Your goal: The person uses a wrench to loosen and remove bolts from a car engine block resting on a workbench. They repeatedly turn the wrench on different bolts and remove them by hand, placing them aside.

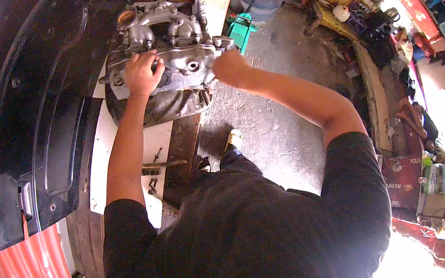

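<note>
A grey metal engine with a pale cast cover and curved intake pipes sits on the bench in front of me. My left hand rests on the cover's left part, its fingers curled and the thumb bent toward them. Something small and dark shows between thumb and fingers, too hidden to name. At the engine's right end my right hand is closed like a fist. Whatever it may hold is hidden from this view. A round hole in the cover lies between the two hands.
Bolts and a thin rod lie on the white bench top near my left arm. A black vehicle panel stands at the left. A green jack-like tool is on the concrete floor beyond my right hand. Cluttered shelves line the right.
</note>
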Action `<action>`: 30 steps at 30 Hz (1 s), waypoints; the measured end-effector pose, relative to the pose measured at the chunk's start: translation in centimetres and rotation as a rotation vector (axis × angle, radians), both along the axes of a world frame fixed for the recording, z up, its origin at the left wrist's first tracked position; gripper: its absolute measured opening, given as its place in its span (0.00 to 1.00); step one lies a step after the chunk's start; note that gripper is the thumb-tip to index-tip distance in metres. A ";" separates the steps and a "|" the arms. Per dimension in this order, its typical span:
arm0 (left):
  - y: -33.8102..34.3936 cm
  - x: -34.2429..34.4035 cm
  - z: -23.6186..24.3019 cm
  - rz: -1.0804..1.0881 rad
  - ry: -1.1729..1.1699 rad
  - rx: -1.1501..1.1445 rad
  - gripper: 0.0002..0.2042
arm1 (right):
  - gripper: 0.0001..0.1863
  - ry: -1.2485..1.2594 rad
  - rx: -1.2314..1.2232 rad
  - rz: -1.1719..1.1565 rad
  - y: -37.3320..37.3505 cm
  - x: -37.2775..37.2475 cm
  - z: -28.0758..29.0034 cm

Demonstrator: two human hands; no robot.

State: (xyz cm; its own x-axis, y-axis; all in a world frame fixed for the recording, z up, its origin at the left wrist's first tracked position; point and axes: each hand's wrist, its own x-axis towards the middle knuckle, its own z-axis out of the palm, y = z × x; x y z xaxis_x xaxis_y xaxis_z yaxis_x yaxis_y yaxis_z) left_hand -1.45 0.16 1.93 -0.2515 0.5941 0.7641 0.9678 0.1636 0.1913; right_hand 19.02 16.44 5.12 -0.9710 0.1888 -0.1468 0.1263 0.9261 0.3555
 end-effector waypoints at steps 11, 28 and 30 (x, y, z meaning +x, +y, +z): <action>-0.3 0.0 -0.2 0.081 0.039 -0.033 0.09 | 0.33 0.329 -0.827 -0.712 -2.9 7.5 -2.0; -0.4 0.0 0.1 0.018 -0.023 -0.039 0.08 | 0.31 0.754 -1.112 -0.997 -8.8 7.3 -18.3; -0.4 0.0 0.0 0.018 -0.019 -0.038 0.08 | 0.30 0.755 -1.139 -0.995 -9.0 7.3 -18.1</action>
